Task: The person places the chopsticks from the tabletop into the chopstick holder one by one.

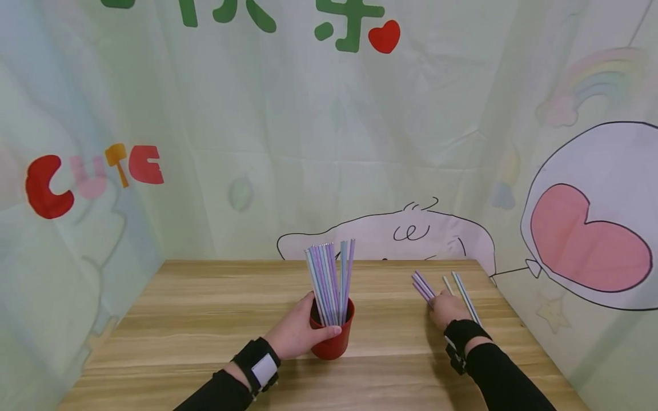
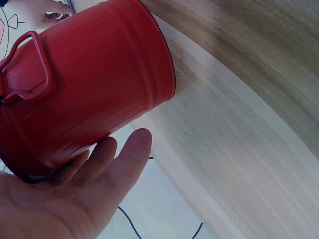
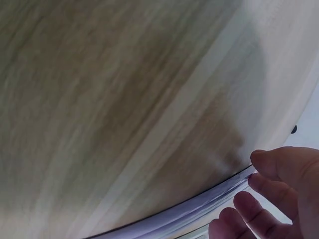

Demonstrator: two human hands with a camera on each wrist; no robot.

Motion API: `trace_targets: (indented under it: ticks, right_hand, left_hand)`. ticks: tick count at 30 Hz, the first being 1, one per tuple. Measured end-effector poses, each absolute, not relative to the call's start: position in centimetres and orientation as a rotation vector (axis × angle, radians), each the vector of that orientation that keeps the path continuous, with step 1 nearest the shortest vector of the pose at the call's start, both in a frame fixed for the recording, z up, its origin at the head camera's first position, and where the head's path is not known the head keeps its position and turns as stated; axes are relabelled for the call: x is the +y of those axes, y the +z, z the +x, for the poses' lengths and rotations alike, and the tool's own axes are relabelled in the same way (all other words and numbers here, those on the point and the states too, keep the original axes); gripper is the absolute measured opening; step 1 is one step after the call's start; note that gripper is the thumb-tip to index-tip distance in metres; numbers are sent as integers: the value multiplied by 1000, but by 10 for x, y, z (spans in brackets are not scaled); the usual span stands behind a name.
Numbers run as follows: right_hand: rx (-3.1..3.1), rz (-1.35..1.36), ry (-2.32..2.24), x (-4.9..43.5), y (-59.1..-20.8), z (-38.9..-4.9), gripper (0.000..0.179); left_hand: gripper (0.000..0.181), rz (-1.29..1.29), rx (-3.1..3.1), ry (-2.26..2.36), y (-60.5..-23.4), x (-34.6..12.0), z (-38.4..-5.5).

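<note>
In the head view, a small red metal bucket (image 1: 334,344) holds a bunch of straws (image 1: 325,279) in shiny purple and pale blue. My left hand (image 1: 298,331) grips the bucket, thumb across its near rim and fingers round the far side. The left wrist view shows its wire handle (image 2: 47,64) and the fingers against the wall. Over at the right, my right hand (image 1: 449,311) pinches several purple straws (image 1: 424,286) between thumb and fingertips, low over the table. In the right wrist view, the straws (image 3: 169,219) run up to the fingertips.
Pale blue straws (image 1: 465,297) lie on the wooden table (image 1: 216,297) beside the right hand. A printed curtain (image 1: 329,131) with cartoon drawings hangs behind the table's back edge and along its sides.
</note>
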State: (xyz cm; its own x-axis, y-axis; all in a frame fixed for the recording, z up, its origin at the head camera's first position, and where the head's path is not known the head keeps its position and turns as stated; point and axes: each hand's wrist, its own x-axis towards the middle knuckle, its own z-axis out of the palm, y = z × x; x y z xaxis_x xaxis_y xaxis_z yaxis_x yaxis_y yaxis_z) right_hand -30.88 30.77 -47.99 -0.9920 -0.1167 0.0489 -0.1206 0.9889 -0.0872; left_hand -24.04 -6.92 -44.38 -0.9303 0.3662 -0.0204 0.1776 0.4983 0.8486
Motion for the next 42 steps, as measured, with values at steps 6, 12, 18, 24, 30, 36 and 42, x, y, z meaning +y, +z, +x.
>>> trace_targets:
  ticks: [6,12,18,24,30,36,42]
  right_hand:
    - [-3102,182,200,304,-478,-308,13]
    - [-3117,168,334,301,-481,-311,17]
    - [-3025,235,364,300,-495,-317,11]
    - [-3032,193,380,297,-498,-317,11]
    - [-3094,165,423,291,-489,-313,22]
    - [-3097,162,556,284,-472,-314,27]
    - [-3058,202,699,272,-449,-316,30]
  left_hand:
    - [92,481,2549,1408,-444,-70,-241]
    - [92,479,2550,1403,-445,-70,-241]
    - [92,476,2547,1406,-445,-69,-241]
    - [93,480,2543,1409,-444,-69,-240]
    - [94,480,2531,1418,-443,-69,-240]
    - [92,481,2524,1428,-444,-69,-240]
    - [92,484,2520,1435,-444,-69,-240]
